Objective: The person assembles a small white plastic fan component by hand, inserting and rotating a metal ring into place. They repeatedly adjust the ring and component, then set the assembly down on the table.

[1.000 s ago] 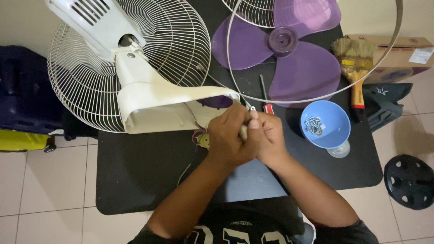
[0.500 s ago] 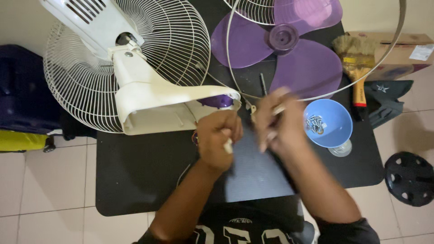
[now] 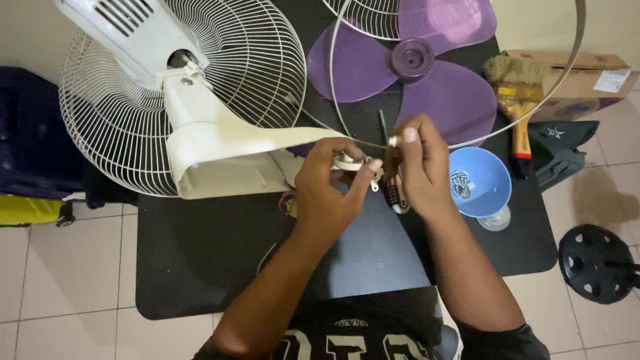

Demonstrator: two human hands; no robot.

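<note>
The person is working on the fan's disassembled neck. The left hand [image 3: 330, 190] is pinching a small cream-coloured part [image 3: 348, 162] over the black desk [image 3: 200, 267], just at three o'clock of the fan housing [image 3: 220, 143]. The right hand [image 3: 417, 167] is gripping a small silvery piece [image 3: 393, 141] at its fingertips, likely needing careful alignment with that part.

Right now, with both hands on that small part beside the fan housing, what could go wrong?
1. The left hand and right hand pinch a small white part above the black table; if it slips, it might roll off.
2. Thin wires trail from the fan housing under the left hand; a tug could strain them.
3. The blue bowl of small pieces sits by the right wrist and may get knocked.
</note>
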